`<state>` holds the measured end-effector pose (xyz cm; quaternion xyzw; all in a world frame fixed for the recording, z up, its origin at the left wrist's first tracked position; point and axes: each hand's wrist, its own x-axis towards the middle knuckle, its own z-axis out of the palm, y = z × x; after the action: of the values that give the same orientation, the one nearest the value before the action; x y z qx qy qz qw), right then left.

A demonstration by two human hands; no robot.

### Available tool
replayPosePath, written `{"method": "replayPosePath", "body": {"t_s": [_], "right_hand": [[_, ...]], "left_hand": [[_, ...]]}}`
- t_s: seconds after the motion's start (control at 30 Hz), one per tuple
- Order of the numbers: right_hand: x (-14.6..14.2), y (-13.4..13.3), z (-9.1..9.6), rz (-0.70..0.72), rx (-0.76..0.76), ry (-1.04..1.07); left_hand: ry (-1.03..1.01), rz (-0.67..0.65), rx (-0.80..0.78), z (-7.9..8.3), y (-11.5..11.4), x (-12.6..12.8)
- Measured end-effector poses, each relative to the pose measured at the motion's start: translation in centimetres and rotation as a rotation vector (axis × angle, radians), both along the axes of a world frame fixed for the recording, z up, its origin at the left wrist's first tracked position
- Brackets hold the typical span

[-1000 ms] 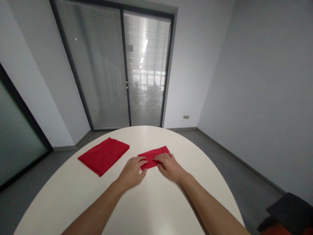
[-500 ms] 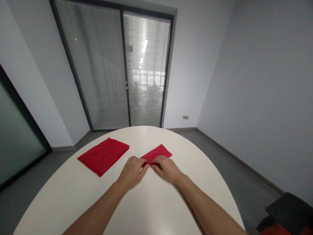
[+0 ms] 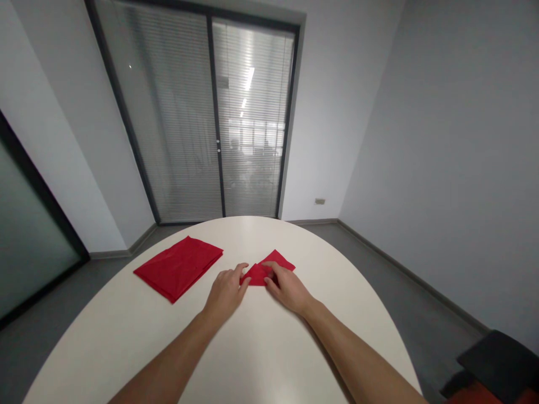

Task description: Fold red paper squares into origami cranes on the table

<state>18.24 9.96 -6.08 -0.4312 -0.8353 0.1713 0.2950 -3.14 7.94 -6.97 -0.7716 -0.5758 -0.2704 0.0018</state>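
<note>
Small red cloth (image 3: 269, 268), just right of the red stack (image 3: 179, 266) — looks thin, limp, light.
Your right hand (image 3: 288, 289) presses flat on it; left hand (image 3: 225, 292) meets its stack-side corner, pinch unclear — hold by corners.

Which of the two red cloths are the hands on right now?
The smaller red cloth, nearer the table's middle: the left hand and right hand both touch it. The larger red cloth lies flat, untouched, farther left.

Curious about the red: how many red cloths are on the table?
2. A larger red cloth lies flat on the left; a smaller red cloth touches the left hand and right hand. Layers may hide more.
</note>
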Motion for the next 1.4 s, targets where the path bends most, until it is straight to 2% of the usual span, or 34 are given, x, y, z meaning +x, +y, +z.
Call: {"method": "replayPosePath", "body": {"t_s": [0.33, 0.53, 0.6, 0.7, 0.77, 0.83, 1.0, 1.13, 1.4], "right_hand": [[0.2, 0.3, -0.4, 0.005, 0.057, -0.038], [0.4, 0.2, -0.3, -0.013, 0.085, -0.121], [0.4, 0.2, -0.3, -0.021, 0.093, -0.126], [0.5, 0.3, -0.3, -0.008, 0.133, -0.123], [0.6, 0.3, -0.3, 0.017, 0.180, -0.119], [0.8, 0.3, -0.1, 0.068, 0.209, -0.123], [1.4, 0.1, 0.8, 0.233, 0.158, -0.162], [1.6, 0.0, 1.3, 0.296, 0.139, -0.143], [1.4, -0.2, 1.5, 0.130, 0.129, -0.247]], "left_hand": [[0.086, 0.064, 0.001, 0.2, 0.0, 0.1], [0.071, 0.076, 0.031, 0.2, 0.2, 0.1], [0.052, 0.025, 0.063, 0.2, 0.2, 0.1], [0.014, -0.146, 0.078, 0.1, 0.0, 0.5], [0.007, -0.241, 0.061, 0.1, -0.3, 1.0], [0.025, -0.259, 0.038, 0.0, -0.7, 1.4], [0.081, -0.153, 0.014, 0.0, -1.0, 1.6], [0.100, -0.152, 0.012, -0.2, -0.9, 1.4], [0.046, -0.179, 0.041, -0.3, -0.9, 1.3]]}}
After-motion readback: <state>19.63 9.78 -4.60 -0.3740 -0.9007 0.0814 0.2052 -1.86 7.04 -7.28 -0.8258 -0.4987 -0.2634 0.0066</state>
